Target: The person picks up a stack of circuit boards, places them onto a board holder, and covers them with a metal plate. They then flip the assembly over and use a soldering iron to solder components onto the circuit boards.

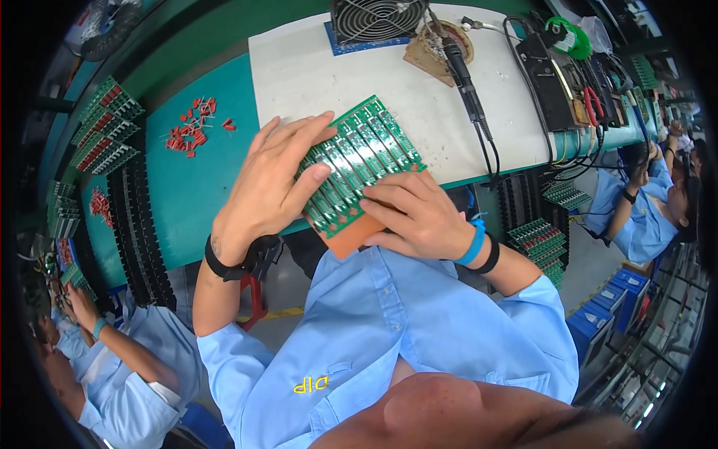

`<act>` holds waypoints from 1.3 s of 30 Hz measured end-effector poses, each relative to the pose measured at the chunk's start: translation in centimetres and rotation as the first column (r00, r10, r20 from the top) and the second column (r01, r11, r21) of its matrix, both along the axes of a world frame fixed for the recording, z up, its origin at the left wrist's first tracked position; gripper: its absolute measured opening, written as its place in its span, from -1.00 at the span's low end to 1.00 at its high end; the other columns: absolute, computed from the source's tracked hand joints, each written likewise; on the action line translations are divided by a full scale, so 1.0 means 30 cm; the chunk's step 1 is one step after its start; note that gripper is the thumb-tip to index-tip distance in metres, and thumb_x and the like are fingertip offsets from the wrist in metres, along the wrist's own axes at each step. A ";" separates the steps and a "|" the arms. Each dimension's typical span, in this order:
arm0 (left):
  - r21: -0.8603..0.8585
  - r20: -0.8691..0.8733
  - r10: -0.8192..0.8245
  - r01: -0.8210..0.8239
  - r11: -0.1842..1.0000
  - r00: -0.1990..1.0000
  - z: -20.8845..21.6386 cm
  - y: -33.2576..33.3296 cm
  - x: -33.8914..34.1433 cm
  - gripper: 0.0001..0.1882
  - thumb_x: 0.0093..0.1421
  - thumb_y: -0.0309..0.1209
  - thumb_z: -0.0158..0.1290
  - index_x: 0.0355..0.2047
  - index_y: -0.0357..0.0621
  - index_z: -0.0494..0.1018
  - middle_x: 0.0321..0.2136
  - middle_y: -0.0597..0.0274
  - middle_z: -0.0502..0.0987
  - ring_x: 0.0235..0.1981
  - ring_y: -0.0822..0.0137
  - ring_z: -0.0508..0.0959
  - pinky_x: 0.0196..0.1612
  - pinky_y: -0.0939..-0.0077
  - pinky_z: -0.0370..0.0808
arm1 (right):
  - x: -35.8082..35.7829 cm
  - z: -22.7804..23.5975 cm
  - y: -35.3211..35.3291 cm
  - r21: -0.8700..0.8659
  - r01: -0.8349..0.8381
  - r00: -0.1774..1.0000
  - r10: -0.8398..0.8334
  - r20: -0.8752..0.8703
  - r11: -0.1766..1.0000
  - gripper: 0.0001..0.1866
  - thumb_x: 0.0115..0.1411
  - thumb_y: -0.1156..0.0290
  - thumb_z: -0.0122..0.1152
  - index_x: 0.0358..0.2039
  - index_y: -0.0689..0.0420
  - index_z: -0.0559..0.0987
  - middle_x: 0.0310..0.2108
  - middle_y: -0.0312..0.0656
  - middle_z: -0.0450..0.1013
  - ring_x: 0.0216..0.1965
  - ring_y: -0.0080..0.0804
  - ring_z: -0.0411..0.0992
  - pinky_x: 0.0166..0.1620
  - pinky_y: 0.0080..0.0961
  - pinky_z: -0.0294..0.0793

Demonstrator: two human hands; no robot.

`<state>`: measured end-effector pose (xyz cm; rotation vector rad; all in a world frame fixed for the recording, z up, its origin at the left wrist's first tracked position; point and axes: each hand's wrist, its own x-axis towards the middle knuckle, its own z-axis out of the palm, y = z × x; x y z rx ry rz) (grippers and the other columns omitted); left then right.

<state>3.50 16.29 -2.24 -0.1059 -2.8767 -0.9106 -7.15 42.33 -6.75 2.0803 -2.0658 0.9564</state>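
A green circuit board panel (364,153), divided into several narrow strips, is tilted over the table's front edge. Beneath its lower edge shows a flat orange-brown sheet (354,236). My left hand (271,178) holds the panel's left side, with its fingers along the upper left edge and its thumb over the face. At the lower right, my right hand (420,215) grips the panel, its curled fingertips on the strips and its thumb near the orange-brown sheet. The undersides of the panel and sheet are hidden.
Red components (193,129) with wire leads lie on the green mat at left. Stacked boards (108,127) stand beyond a black rack strip (136,224). A fan (379,21), a soldering iron (465,78) and cables are at the back. Co-workers sit on both sides.
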 end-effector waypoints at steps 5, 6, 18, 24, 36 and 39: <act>-0.125 -0.047 0.030 -0.036 0.992 0.998 0.014 -0.017 -0.104 -0.29 0.30 -0.16 0.17 0.38 -0.12 0.26 0.11 0.05 0.59 0.23 0.00 0.46 0.43 -0.17 0.14 | 0.054 0.008 -0.151 -0.025 0.172 0.983 -0.169 0.076 0.985 -0.46 -0.04 0.14 0.53 -0.10 0.17 0.64 -0.02 -0.18 0.47 -0.04 -0.19 0.44 0.07 -0.17 0.37; -0.152 -0.065 0.035 -0.045 0.987 0.997 0.016 -0.017 -0.119 -0.26 0.25 -0.20 0.23 0.38 -0.12 0.27 0.09 0.05 0.60 0.21 0.00 0.47 0.43 -0.17 0.14 | 0.062 0.005 -0.178 -0.013 0.215 0.972 -0.212 0.100 0.977 -0.48 -0.05 0.17 0.53 -0.11 0.18 0.64 -0.04 -0.18 0.46 -0.07 -0.18 0.43 0.06 -0.17 0.36; -0.059 -0.025 0.031 -0.032 0.998 0.999 0.012 -0.027 -0.170 -0.16 0.02 -0.42 0.41 0.32 -0.19 0.34 0.14 -0.04 0.51 0.18 -0.06 0.49 0.31 0.16 0.34 | -0.160 0.011 -0.122 -0.170 0.553 -0.363 0.419 0.832 0.816 -0.41 0.48 0.10 0.13 0.34 0.17 0.25 -0.03 -0.15 0.44 -0.13 -0.43 0.42 -0.03 -0.43 0.47; -0.101 -0.099 0.055 -0.065 0.993 0.994 0.050 0.030 -0.158 -0.21 0.05 -0.42 0.39 0.30 -0.22 0.36 0.18 -0.08 0.47 0.21 -0.10 0.46 0.30 0.14 0.36 | -0.235 0.018 -0.134 -0.235 0.746 -0.209 0.554 0.806 0.623 -0.46 0.53 0.19 0.03 0.40 0.13 0.22 -0.01 -0.07 0.48 -0.15 -0.39 0.46 -0.05 -0.41 0.51; -0.230 -0.096 0.043 -0.064 0.971 0.994 -0.010 0.124 -0.285 -0.46 0.11 -0.35 0.34 0.10 -0.18 0.50 0.18 0.00 0.48 0.24 -0.08 0.44 0.35 -0.03 0.29 | -0.230 -0.075 0.102 -0.272 0.669 0.400 -0.026 0.916 0.692 -0.53 0.53 0.31 -0.01 0.35 0.22 0.28 -0.02 0.03 0.52 -0.11 -0.24 0.53 -0.01 -0.32 0.51; -0.188 -0.056 0.059 -0.068 0.980 0.997 -0.031 0.126 -0.287 -0.49 0.11 -0.32 0.34 0.07 -0.18 0.53 0.16 0.03 0.49 0.25 -0.04 0.43 0.38 -0.18 0.24 | -0.233 -0.089 0.129 -0.388 0.610 0.438 0.114 0.891 0.691 -0.54 0.49 0.29 0.05 0.28 0.26 0.32 -0.01 0.05 0.51 -0.12 -0.22 0.53 -0.02 -0.27 0.52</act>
